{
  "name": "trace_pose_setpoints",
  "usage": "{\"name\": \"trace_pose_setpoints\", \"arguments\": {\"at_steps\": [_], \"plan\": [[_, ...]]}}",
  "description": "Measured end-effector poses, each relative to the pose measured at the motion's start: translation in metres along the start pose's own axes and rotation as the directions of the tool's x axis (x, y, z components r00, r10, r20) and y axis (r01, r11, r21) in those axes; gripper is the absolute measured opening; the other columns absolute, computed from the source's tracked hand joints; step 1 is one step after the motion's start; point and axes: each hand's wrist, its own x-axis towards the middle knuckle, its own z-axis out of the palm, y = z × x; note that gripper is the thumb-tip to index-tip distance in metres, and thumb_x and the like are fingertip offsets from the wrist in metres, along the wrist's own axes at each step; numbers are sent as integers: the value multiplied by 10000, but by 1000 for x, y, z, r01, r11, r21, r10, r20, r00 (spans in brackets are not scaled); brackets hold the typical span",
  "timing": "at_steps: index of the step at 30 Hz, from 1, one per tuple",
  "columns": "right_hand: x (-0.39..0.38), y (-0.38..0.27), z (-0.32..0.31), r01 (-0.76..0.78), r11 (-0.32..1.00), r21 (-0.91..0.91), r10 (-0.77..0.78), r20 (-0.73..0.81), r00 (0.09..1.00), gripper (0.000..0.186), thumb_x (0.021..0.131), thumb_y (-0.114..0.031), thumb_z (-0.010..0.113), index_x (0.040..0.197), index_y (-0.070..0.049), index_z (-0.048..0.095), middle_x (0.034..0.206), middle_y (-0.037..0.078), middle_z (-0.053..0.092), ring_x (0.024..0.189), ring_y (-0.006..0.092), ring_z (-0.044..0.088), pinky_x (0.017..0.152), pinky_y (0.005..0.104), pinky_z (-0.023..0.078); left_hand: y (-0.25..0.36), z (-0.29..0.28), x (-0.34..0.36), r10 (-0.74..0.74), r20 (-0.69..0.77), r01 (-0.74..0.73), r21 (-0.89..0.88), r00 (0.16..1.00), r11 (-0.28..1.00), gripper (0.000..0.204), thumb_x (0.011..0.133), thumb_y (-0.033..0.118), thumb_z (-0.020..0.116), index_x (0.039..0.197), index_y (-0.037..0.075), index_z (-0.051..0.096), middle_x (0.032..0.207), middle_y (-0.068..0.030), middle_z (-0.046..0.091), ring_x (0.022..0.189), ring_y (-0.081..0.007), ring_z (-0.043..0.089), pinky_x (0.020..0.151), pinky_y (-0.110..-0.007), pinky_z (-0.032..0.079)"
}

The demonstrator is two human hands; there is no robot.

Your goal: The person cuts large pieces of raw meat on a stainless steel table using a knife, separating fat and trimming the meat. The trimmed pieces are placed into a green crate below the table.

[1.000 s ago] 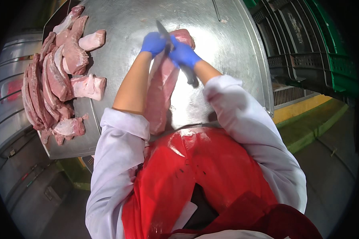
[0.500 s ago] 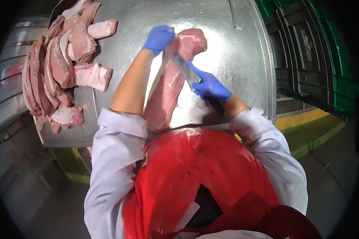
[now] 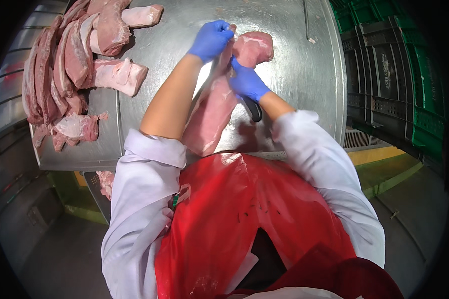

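Note:
A long pink piece of meat [image 3: 212,117] lies on the steel table [image 3: 304,70], its thicker top end bent to the right. My left hand [image 3: 212,40], in a blue glove, pinches the end of a thin strip along the meat's left side. Below and to the right of it, my right hand [image 3: 247,82], also gloved, is closed on a knife; its black handle [image 3: 254,110] sticks out beneath the hand, and the blade is mostly hidden at the meat.
Several cut pieces of meat [image 3: 70,60] are heaped on the table's left part. Black and green crates [image 3: 379,84] stand beyond the right edge. A tray with meat [image 3: 105,184] sits below the lower left edge. A red apron [image 3: 249,194] covers my front.
My left hand has moved up and right with the strip. My right hand swung down to the right earlier and has since come back up and left with the knife to the meat.

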Motion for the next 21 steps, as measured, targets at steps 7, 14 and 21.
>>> {"name": "trace_pose_setpoints", "arguments": {"at_steps": [7,14,21], "plan": [[-172,-50,-37,-313,949,-40,297,451,842,739,890,-85,543,1575,-143,271,768,151,652,604,193,642,617,348,544,-132,-182,-44,-228,-299,307,251,927,918,123,871,143,593,934,60,659,786,-66,612,690,-202,593,659,-331,498],[-27,7,-3,138,977,-160,-167,-190,967,801,881,-80,574,1594,-184,223,744,104,659,576,153,624,573,311,519,-109,-74,-92,361,304,-412,869,881,274,284,783,135,618,1064,94,610,1035,-177,656,1028,-425,617,799,-503,498],[-19,-17,50,56,972,-227,-43,64,997,797,867,-87,564,1587,-155,231,813,198,694,613,217,674,632,346,549,-86,-74,-71,68,243,-234,764,968,601,268,811,122,617,1073,94,568,930,-190,690,880,-426,664,723,-487,528]]}}
